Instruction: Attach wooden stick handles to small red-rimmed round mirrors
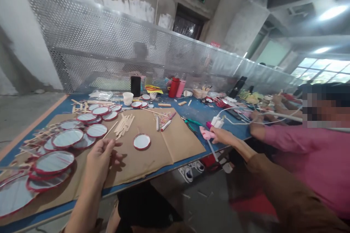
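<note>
My left hand (101, 156) is over the brown cardboard (153, 167), its thumb and fingers pinched on one end of a thin wooden stick (111, 129). A small pile of flat wooden sticks (125, 125) lies just beyond it. To its right, a round red-rimmed disc (142, 141) with a pale, shiny face rests alone on the cardboard. My right hand (222, 136) is closed round a pink hot glue gun (206, 133) at the table's front edge. A whitish glue stick (213, 151) shows below the gun.
Several red-rimmed discs (67, 137) overlap in stacks at the left. Markers (166, 125) and green-handled pliers (191, 122) lie to the right. A white cup (128, 98) and red bottle (174, 87) stand behind. White chargers with cables (217, 121) and a person in pink (308, 156) are at right.
</note>
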The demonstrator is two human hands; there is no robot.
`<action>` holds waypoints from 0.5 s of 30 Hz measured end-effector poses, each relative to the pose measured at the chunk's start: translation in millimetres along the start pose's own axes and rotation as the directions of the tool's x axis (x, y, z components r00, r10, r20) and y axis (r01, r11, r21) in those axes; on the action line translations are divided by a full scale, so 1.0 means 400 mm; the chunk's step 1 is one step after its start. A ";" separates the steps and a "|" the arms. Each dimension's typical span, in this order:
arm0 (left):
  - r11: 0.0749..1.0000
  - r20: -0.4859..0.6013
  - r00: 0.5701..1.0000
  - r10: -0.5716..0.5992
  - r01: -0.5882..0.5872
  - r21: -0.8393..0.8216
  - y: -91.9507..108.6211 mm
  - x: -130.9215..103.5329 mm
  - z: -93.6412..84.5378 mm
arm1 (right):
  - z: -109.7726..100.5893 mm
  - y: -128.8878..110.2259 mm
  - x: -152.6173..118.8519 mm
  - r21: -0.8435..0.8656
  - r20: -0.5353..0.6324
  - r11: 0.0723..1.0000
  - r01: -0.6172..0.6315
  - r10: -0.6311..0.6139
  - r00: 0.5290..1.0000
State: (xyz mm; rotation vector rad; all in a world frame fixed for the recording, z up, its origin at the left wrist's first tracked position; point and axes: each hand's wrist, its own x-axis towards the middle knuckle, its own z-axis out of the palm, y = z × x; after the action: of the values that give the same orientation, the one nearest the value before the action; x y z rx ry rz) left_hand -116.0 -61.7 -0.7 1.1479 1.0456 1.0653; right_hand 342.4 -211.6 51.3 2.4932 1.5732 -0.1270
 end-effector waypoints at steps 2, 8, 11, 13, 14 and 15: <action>1.000 -0.002 1.000 -0.004 0.004 0.010 0.000 0.002 0.001 | 0.002 0.009 0.007 0.000 0.021 0.999 0.036 -0.036 0.999; 0.999 -0.027 1.000 0.002 -0.001 0.039 0.003 -0.004 0.002 | -0.011 0.019 0.039 0.125 0.018 0.981 0.146 -0.149 0.989; 0.999 -0.005 1.000 0.027 -0.027 0.023 0.000 -0.002 0.000 | -0.012 0.019 0.055 0.161 -0.040 0.972 0.172 -0.167 0.985; 0.999 0.015 0.999 0.036 -0.036 0.019 -0.002 0.002 0.001 | -0.010 0.015 0.063 0.134 -0.078 0.974 0.184 -0.175 0.982; 0.999 0.017 0.999 0.038 -0.038 0.025 -0.002 0.003 0.002 | -0.011 0.012 0.065 0.123 -0.113 0.975 0.187 -0.173 0.978; 0.999 0.012 0.999 0.040 -0.040 0.035 0.000 0.003 0.004 | -0.013 0.009 0.065 0.130 -0.179 0.975 0.179 -0.154 0.972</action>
State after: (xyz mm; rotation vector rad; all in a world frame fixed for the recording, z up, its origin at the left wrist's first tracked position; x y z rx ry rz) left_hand -114.4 -60.8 -0.7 1.2061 1.0400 1.0749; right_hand 356.6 -188.9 52.4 2.5345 1.9069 -0.0579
